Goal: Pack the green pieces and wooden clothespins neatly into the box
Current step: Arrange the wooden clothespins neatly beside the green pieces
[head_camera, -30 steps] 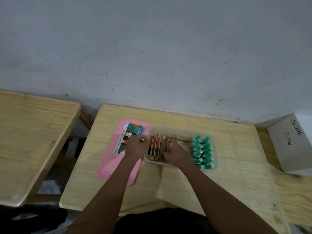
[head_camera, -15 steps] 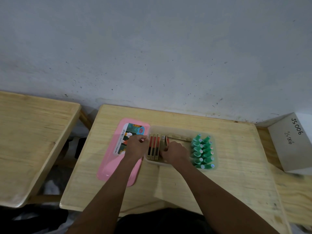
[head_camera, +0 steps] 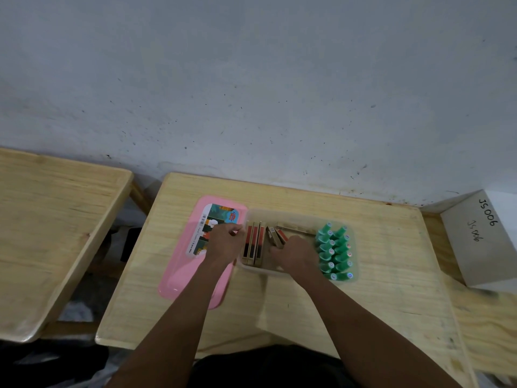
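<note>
Head view: inside the clear box, my right hand pinches leaning wooden clothespins; green pieces fill its right end. My left hand curls at its left wall, grip unclear.

Subject: one person, recorded by the head camera.

Left forearm: bare along its whole visible length, from the lower frame edge up to the wrist. Slim, tapering toward the wrist.

Right forearm: likewise bare to the wrist, of matching build.

Left grip: bare; knuckles and fingers uncovered. Nails and finer detail are too small to make out.

Right grip: bare; slightly blurred, so finer detail cannot be told.

Clothing: a dark, near-black garment shows at bottom centre between the two arms. Its surface reads as plain; cut, seams and fabric are lost in shadow.
</note>
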`<state>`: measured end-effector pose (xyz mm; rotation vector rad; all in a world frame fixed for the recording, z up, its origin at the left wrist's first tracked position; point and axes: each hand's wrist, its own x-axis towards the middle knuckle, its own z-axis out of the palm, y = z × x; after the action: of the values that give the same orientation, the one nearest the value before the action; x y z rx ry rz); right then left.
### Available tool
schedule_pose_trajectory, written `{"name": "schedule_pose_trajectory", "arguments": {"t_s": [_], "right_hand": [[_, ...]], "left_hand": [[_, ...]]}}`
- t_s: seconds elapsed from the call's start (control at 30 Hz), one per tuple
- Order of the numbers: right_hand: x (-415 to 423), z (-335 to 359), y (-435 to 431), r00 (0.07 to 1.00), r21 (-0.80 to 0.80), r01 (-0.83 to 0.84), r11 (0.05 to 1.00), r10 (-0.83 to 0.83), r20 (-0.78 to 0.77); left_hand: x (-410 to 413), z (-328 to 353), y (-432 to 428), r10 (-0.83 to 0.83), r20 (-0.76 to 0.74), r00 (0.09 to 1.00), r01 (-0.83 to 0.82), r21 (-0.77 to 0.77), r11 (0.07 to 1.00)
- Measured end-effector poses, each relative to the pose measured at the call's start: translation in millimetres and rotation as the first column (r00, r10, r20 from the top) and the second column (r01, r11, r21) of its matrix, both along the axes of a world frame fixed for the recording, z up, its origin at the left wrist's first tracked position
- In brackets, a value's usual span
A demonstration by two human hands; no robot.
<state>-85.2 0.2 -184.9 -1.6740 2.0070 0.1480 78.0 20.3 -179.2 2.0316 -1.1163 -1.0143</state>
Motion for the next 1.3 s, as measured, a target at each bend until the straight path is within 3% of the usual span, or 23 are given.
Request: {"name": "schedule_pose_trajectory", "arguments": {"t_s": [0.1, 0.2, 0.27, 0.4, 0.5, 0.6, 0.73, 0.87, 1.03, 1.3], "right_hand": [[-8.5, 2.0, 0.9, 0.985, 0.033, 0.117, 0.993, -0.120, 0.123], [-16.6, 5.3, 0.2, 0.877, 0.105, 0.238, 0.965, -0.260, 0.403], [-21.7, 5.6, -0.3, 0.815, 0.122, 0.246, 0.962, -0.273, 0.511], [-29.0, 5.1, -1.0, 0.713, 0.231, 0.215, 0.949, -0.314, 0.627], [-32.2, 9.0, -1.5, 0.578, 0.336, 0.224, 0.915, -0.402, 0.710], [-33.5, 10.9, 0.2, 0.513, 0.347, 0.222, 0.911, -0.412, 0.753], [-34.4, 1.9, 4.6, 0.661, 0.132, 0.220, 0.966, -0.247, 0.708], [-30.7, -1.1, 7.9, 0.830, -0.147, 0.176, 0.973, -0.067, 0.554], [-26.1, -5.7, 10.6, 0.904, -0.152, 0.077, 0.985, -0.004, 0.428], [-23.4, -13.1, 7.8, 0.939, -0.159, 0.025, 0.987, 0.031, 0.342]], "left_hand": [[0.9, -1.3, 0.4, 0.005, -0.005, 1.000, -0.005, -0.001, 1.000], [0.7, -1.1, 0.5, 0.001, 0.000, 1.000, -0.001, -0.010, 1.000], [0.1, -0.1, 0.6, -0.001, 0.007, 1.000, 0.001, -0.014, 1.000], [-0.5, 0.4, 0.8, 0.006, 0.010, 1.000, -0.006, -0.022, 1.000], [-0.9, 0.6, 0.8, 0.010, 0.013, 1.000, -0.010, -0.026, 1.000], [-1.6, 0.6, 0.7, 0.015, 0.007, 1.000, -0.015, -0.026, 1.000], [-2.6, 1.6, 0.8, 0.017, 0.010, 1.000, -0.017, -0.020, 1.000], [-2.2, 0.4, 1.0, 0.019, 0.004, 1.000, -0.019, -0.022, 1.000], [-2.1, 0.0, 1.0, 0.013, 0.010, 1.000, -0.013, -0.019, 1.000], [-2.1, 0.5, 1.3, 0.010, 0.012, 1.000, -0.009, -0.029, 1.000]]}}
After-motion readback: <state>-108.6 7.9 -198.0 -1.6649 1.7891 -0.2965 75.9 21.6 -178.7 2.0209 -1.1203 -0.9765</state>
